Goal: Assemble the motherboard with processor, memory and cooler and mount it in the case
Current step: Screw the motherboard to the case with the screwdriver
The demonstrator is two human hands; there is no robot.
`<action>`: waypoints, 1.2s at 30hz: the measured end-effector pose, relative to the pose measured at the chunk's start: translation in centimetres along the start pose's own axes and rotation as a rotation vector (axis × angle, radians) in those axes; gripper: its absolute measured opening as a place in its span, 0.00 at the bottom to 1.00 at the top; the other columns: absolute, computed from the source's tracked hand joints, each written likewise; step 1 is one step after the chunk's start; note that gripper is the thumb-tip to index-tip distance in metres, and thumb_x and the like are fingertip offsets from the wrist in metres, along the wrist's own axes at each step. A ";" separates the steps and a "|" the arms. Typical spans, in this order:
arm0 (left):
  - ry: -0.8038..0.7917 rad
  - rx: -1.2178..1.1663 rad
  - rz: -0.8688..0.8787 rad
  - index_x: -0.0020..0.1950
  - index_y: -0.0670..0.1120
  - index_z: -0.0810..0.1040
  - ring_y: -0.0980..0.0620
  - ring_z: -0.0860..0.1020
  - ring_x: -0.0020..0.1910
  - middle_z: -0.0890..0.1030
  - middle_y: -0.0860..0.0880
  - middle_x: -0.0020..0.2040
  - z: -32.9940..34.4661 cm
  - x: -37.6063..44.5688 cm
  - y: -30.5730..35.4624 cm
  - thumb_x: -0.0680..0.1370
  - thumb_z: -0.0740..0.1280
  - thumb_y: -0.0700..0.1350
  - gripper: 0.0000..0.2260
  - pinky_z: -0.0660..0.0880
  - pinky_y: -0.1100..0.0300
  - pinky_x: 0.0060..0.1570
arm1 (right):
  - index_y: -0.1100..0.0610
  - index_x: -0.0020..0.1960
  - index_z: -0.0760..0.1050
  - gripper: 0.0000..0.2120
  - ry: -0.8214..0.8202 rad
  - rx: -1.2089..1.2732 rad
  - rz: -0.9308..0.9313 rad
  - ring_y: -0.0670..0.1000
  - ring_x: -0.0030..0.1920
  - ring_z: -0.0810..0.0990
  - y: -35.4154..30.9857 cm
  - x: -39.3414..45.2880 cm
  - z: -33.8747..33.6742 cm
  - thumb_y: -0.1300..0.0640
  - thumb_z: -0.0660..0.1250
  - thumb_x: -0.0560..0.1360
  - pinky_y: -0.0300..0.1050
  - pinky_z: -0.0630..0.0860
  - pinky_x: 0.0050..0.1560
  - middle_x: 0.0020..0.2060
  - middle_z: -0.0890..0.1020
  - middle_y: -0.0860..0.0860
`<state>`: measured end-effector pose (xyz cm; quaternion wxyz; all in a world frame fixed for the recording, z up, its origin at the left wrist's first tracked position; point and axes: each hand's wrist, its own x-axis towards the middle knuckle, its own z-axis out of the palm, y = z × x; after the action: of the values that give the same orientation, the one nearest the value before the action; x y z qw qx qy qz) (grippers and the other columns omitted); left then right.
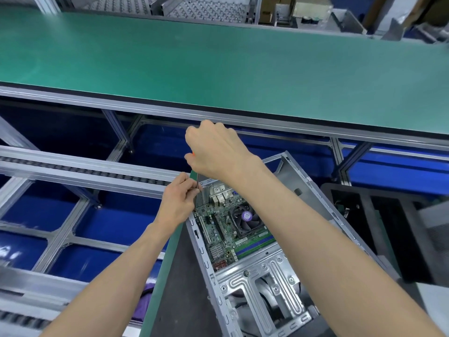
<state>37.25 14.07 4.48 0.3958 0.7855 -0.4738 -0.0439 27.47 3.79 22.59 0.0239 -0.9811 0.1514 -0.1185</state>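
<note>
Nearest, below both wrists: open case [262, 276] of ribbed, stamped grey sheet metal, lying flat on a dark mat. Further in, under the right forearm: green motherboard [220, 235] seated in it, with a round black cooler [246, 218] fan and finned silver heatsink. Left hand [178, 203] pinching the thin steel screwdriver [197, 188] shaft at the board's far corner. Right hand [213, 149] above, fisted round its handle, orange barely showing. Beyond: smooth green table [218, 64].
</note>
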 end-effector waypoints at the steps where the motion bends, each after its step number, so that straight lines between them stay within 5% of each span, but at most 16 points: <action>1: 0.005 0.001 -0.010 0.39 0.46 0.76 0.59 0.72 0.41 0.76 0.47 0.43 0.0 -0.1 0.0 0.77 0.68 0.31 0.12 0.67 0.69 0.39 | 0.57 0.45 0.65 0.11 -0.011 0.005 -0.016 0.58 0.39 0.67 -0.1 0.0 -0.1 0.56 0.67 0.74 0.50 0.63 0.38 0.35 0.62 0.50; 5: 0.032 0.014 -0.030 0.40 0.37 0.79 0.71 0.72 0.43 0.75 0.49 0.43 0.0 0.0 0.1 0.76 0.67 0.28 0.07 0.65 0.78 0.41 | 0.58 0.50 0.71 0.12 -0.103 0.149 -0.086 0.59 0.43 0.73 -0.1 0.3 -0.5 0.61 0.66 0.68 0.51 0.71 0.40 0.48 0.73 0.53; 10: -0.003 -0.002 -0.022 0.39 0.38 0.77 0.69 0.73 0.44 0.76 0.46 0.43 0.0 0.1 0.2 0.76 0.67 0.29 0.08 0.65 0.76 0.41 | 0.55 0.45 0.62 0.12 0.057 -0.002 -0.013 0.57 0.40 0.67 -0.9 0.6 0.1 0.54 0.65 0.79 0.50 0.63 0.39 0.40 0.65 0.51; 15: 0.014 0.007 -0.059 0.39 0.37 0.80 0.71 0.72 0.44 0.73 0.55 0.42 0.1 0.1 0.1 0.76 0.67 0.29 0.08 0.65 0.78 0.40 | 0.58 0.49 0.71 0.10 -0.064 0.137 -0.066 0.58 0.41 0.72 -0.7 1.0 -0.4 0.59 0.67 0.70 0.48 0.65 0.37 0.46 0.73 0.52; 20: -0.023 -0.007 -0.036 0.38 0.39 0.76 0.64 0.74 0.44 0.74 0.48 0.43 0.0 0.1 0.2 0.77 0.66 0.28 0.10 0.66 0.73 0.40 | 0.56 0.48 0.67 0.09 0.036 0.008 0.001 0.57 0.41 0.68 -0.5 0.7 0.0 0.53 0.65 0.79 0.50 0.64 0.38 0.42 0.67 0.51; 26: 0.011 -0.003 -0.049 0.39 0.37 0.76 0.69 0.72 0.44 0.74 0.46 0.43 0.0 0.0 0.3 0.77 0.65 0.29 0.08 0.65 0.74 0.40 | 0.59 0.52 0.72 0.13 -0.115 0.167 -0.080 0.59 0.45 0.75 -0.1 0.7 -0.6 0.62 0.66 0.68 0.54 0.76 0.44 0.49 0.75 0.54; 31: -0.016 -0.014 -0.030 0.41 0.38 0.77 0.59 0.71 0.42 0.74 0.47 0.44 0.0 0.1 0.0 0.78 0.65 0.29 0.08 0.67 0.66 0.41 | 0.58 0.46 0.64 0.10 -0.009 0.066 -0.015 0.58 0.40 0.68 0.3 0.6 0.3 0.55 0.65 0.77 0.49 0.64 0.37 0.42 0.69 0.54; 36: 0.017 -0.028 -0.038 0.38 0.42 0.75 0.65 0.73 0.43 0.75 0.46 0.44 -0.1 -0.1 0.1 0.77 0.67 0.29 0.11 0.65 0.75 0.39 | 0.58 0.48 0.70 0.09 -0.094 0.146 -0.100 0.57 0.43 0.74 0.6 0.7 0.1 0.60 0.67 0.69 0.49 0.71 0.41 0.47 0.74 0.53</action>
<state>37.15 14.13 4.58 0.4097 0.7892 -0.4546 -0.0514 27.97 3.03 22.64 0.0962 -0.9875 0.0918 -0.0842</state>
